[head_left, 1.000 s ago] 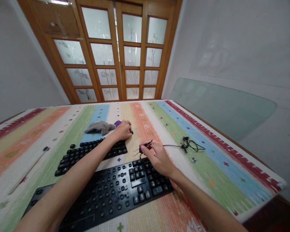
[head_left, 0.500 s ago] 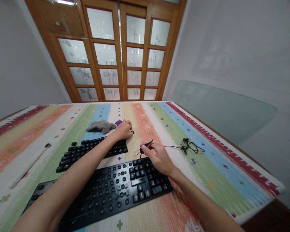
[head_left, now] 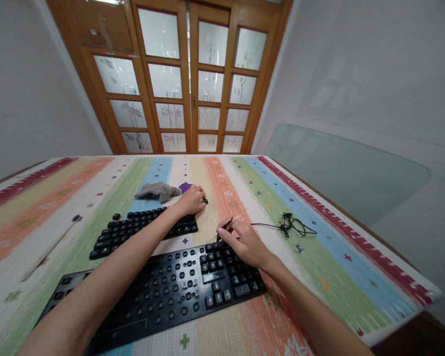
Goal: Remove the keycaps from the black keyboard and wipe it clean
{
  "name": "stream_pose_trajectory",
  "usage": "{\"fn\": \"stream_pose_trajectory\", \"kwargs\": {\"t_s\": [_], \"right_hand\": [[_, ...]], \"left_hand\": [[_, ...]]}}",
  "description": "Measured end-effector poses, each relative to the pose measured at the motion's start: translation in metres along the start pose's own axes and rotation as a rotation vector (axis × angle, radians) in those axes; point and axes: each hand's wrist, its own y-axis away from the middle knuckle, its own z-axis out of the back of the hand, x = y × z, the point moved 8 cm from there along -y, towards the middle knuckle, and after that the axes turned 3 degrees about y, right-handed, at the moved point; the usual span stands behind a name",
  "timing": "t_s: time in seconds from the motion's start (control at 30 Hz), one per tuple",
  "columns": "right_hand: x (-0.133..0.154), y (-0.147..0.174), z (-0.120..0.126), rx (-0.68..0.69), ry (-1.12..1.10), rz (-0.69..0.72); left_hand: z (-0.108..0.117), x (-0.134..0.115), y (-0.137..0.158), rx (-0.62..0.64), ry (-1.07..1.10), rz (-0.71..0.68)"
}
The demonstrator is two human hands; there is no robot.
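Black keyboard (head_left: 161, 291): near side of the striped, cloth-covered surface (head_left: 304, 277), many keys bare, a group capped at right. Right hand (head_left: 244, 242) above its far right edge, fingers closed on a thin-wired tool (head_left: 218, 238), partly hidden. Left hand (head_left: 193, 199) farther out, fingers bent together on a small black keycap (head_left: 206, 201). Loose keycap rows (head_left: 109, 240) under left forearm. Grey cloth (head_left: 157, 192), purple item (head_left: 185, 187) just beyond. Long-handled brush (head_left: 52, 249) left; bundled cable (head_left: 291, 225) right.

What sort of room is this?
Probably a room in a home, perhaps for dining: a brightly striped tablecloth is spread out, and beyond it stand wooden doors with plant-patterned glass panes.
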Motion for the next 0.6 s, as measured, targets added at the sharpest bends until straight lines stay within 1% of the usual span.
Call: {"fn": "stream_pose_trajectory", "kwargs": {"t_s": [0.1,0.2,0.37,0.47,0.53,0.6], "right_hand": [[0.000,0.000,-0.003,0.027,-0.008,0.006],[-0.005,0.001,-0.006,0.043,-0.050,-0.023],[-0.013,0.003,-0.014,0.079,-0.160,-0.083],[-0.005,0.004,-0.020,0.094,-0.107,-0.034],[0.007,0.006,-0.024,0.107,-0.014,0.041],[0.020,0.008,-0.028,0.126,0.075,0.133]], "left_hand": [[0.002,-0.001,0.002,-0.020,0.001,-0.008],[0.012,-0.006,0.008,-0.058,0.006,-0.029],[0.032,-0.026,0.033,-0.086,0.025,-0.132],[0.040,-0.045,0.053,-0.091,0.054,-0.248],[0.044,-0.055,0.068,-0.089,0.095,-0.312],[0.047,-0.062,0.082,-0.080,0.134,-0.332]]}}
